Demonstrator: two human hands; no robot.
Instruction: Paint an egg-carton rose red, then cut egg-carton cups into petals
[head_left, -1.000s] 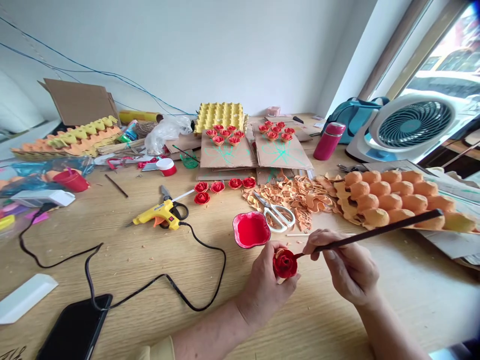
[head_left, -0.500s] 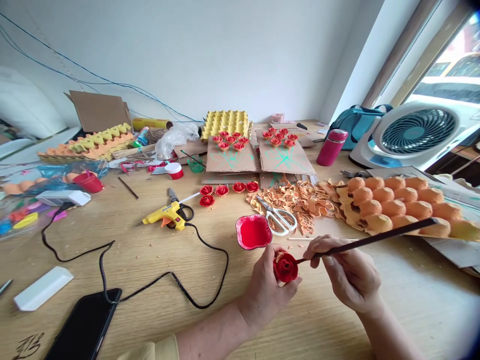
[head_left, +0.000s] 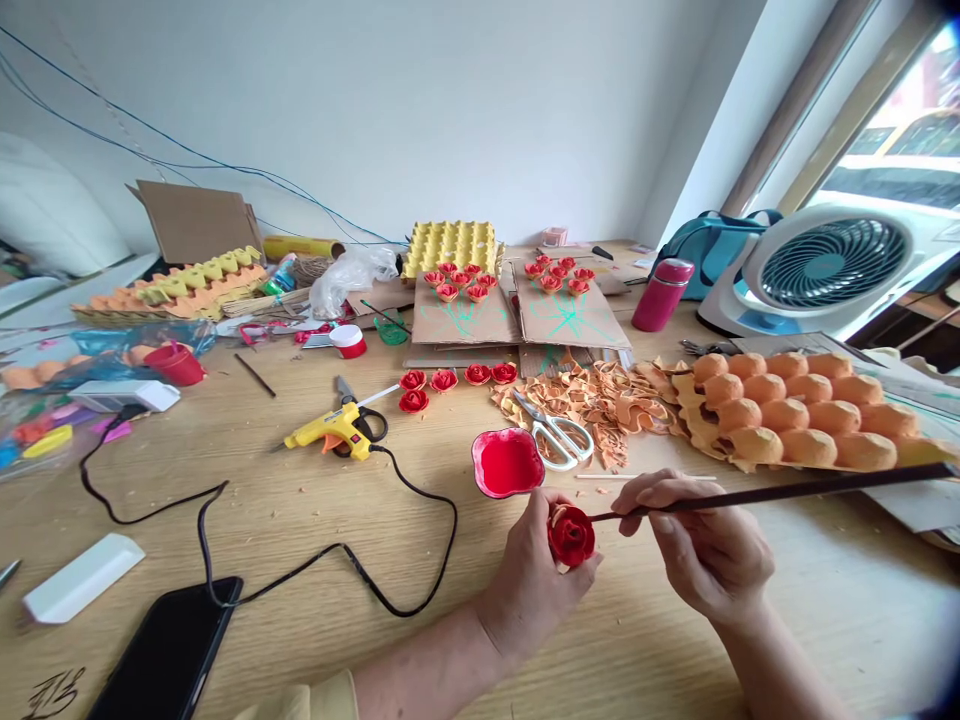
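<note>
Between the fingers and thumb of my left hand (head_left: 536, 575) is a red rose (head_left: 574, 537), its open face turned up toward me; a patch of bare orange shows on its upper left petals. My right hand (head_left: 705, 545) pinches a long dark paintbrush (head_left: 795, 487). The brush tip meets the rose's right upper edge, and the handle points off to the right. Just beyond my left hand sits a scalloped dish of red paint (head_left: 508, 463). White-handled scissors (head_left: 559, 437) lie beside that dish. Several finished-looking red roses (head_left: 444, 380) rest farther back.
A yellow glue gun (head_left: 330, 430) with a looping black cord lies left of the dish. Orange cardboard scraps (head_left: 615, 400) and an egg tray (head_left: 802, 410) are at right. Cardboard panels bearing roses (head_left: 469, 318) stand behind. A phone (head_left: 169, 650) lies front left.
The brush handle has swung lower and farther right, lying flatter, as my right hand shifted slightly right. My left hand and the rose have hardly moved.
</note>
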